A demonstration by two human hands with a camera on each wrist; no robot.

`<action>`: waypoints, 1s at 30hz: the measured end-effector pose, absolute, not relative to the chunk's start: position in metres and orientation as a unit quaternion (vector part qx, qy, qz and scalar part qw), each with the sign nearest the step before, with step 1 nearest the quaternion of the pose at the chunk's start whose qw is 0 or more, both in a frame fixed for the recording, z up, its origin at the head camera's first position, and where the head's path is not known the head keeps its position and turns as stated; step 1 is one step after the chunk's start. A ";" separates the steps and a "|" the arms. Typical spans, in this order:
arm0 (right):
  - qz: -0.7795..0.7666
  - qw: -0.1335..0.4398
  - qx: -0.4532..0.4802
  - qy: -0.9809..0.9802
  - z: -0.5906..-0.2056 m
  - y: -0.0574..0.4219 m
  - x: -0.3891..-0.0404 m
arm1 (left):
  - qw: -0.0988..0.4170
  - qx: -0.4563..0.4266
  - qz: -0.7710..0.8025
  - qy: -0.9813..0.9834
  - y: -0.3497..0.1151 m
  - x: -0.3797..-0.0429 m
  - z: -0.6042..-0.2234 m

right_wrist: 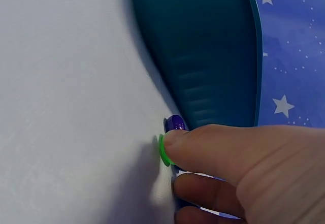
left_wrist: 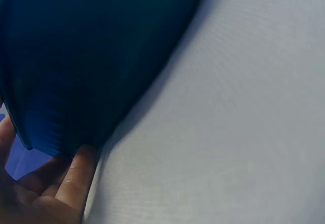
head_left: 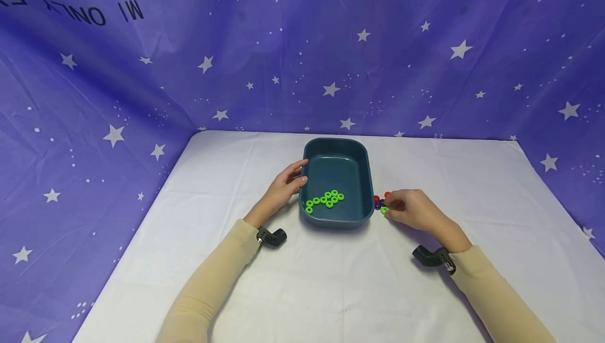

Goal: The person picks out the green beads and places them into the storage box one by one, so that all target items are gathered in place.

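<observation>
A dark teal rectangular bin (head_left: 371, 175) stands on the table with several bright green rings (head_left: 329, 204) lying inside, towards its near left part. My left hand (head_left: 285, 183) touches the bin's left outer wall, its fingertips at the rim. To the right of the bin, my right hand (head_left: 412, 207) bends over a small group of rings and pinches a green ring (right_wrist: 164, 152) with the thumb. Its fingertips on the far side of that ring are hidden. Close by lie a purple ring (right_wrist: 174, 123), a red ring (head_left: 376, 198) and an orange ring (head_left: 387, 194), partly covered by the hand.
White cloth covers the table (head_left: 340, 285). A purple curtain (head_left: 283, 49) with white stars and lettering hangs behind and along both sides. Each wrist carries a black camera mount (head_left: 273, 237).
</observation>
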State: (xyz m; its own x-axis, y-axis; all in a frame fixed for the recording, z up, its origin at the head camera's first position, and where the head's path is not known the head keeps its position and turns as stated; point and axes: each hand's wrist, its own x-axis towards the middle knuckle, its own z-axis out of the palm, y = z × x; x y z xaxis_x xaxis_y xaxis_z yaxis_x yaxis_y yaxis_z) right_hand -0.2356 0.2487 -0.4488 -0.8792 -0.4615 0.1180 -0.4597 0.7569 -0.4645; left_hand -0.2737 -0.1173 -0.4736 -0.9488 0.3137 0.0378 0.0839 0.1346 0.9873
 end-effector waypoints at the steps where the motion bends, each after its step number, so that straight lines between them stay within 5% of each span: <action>1: -0.247 0.003 -0.244 0.938 -0.448 0.248 -0.235 | 0.090 0.133 0.645 0.747 -0.117 -0.274 -0.473; 30: -0.226 -0.007 -0.241 0.944 -0.453 0.244 -0.234 | 0.091 0.131 0.645 0.748 -0.118 -0.275 -0.474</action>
